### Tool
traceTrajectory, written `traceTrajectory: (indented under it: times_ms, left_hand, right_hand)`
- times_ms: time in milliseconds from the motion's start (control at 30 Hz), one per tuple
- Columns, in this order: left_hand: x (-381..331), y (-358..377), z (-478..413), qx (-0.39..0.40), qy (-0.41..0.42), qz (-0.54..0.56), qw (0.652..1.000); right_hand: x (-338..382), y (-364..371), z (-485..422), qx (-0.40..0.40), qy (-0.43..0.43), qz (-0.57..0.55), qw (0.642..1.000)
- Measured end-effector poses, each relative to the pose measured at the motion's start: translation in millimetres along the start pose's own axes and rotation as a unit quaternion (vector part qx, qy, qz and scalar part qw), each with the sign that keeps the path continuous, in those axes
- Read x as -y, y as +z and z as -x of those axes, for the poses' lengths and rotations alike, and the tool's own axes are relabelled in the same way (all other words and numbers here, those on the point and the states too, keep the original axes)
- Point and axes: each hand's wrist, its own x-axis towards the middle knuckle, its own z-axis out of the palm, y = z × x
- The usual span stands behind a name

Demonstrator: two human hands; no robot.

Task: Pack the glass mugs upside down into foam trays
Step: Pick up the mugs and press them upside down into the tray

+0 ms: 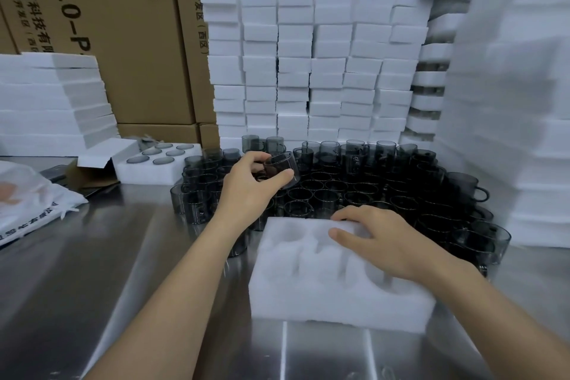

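A white foam tray (324,296) with round empty wells lies on the steel table in front of me. My right hand (391,244) rests on the tray's far right part, fingers spread over a well. My left hand (246,188) grips a smoky grey glass mug (282,168), tilted on its side, above a dense cluster of grey glass mugs (354,185) standing behind the tray. A filled foam tray (145,170) with several upside-down mugs sits at the back left.
Tall stacks of white foam trays (308,65) stand behind the mugs, with more foam stacks at the right (524,108) and left (52,102). Cardboard boxes (123,25) line the back. A white plastic bag (27,200) lies at the left edge.
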Motion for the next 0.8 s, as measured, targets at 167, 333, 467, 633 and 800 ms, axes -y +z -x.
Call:
traceTrajectory:
  times_ms: [167,333,467,633,800]
  left_hand:
    - [-8,1,6,0.021,-0.008,0.027,0.999]
    - [-25,-6,13,0.099,-0.095,0.063,0.988]
    - [-37,-18,19,0.155,-0.153,-0.017,0.976]
    - [-45,-26,25,0.202,-0.185,-0.049,0.961]
    - [-48,-26,27,0.224,-0.195,-0.008,0.955]
  right_hand:
    - [0,-2,0,-0.019,-0.001,0.003,1.0]
    - [-1,-5,-2,-0.032,0.008,0.033,0.999]
    - [-1,-4,-3,-0.033,0.006,0.044,0.998]
    - [-1,-3,-4,-0.034,0.009,0.041,0.999]
    - [-1,-2,-5,-0.034,0.008,0.048,0.998]
